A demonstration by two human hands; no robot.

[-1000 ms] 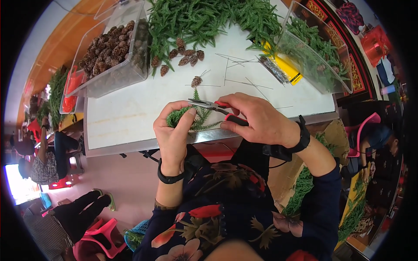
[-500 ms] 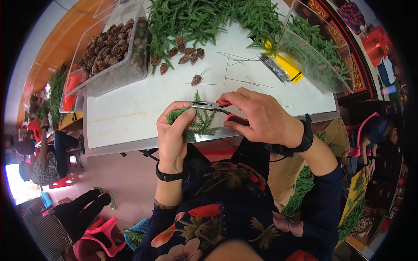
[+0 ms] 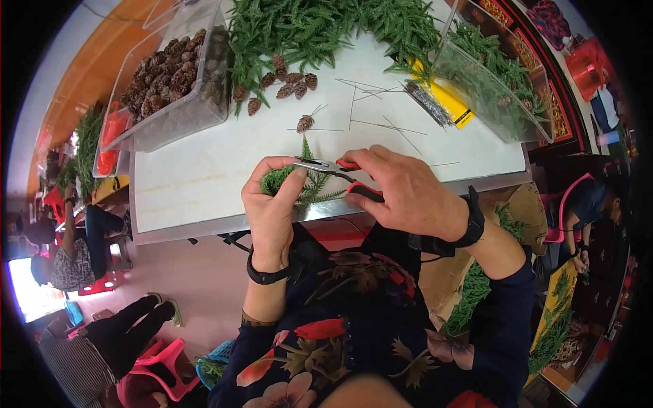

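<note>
Gripping a green sprig at frame centre, the left hand risks being nipped by red-handled pliers squeezed in the right hand.

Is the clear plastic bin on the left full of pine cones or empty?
Nearly full. The clear bin at the table's far left is heaped with brown pine cones almost to its rim, and a few more lie loose beside it.

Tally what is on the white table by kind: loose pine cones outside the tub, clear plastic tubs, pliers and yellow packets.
Loose pine cones: 7
Clear plastic tubs: 2
Pliers, red-handled, in the right hand: 1
Yellow packets: 1
Total: 11
The left hand holds a green sprig.
</note>
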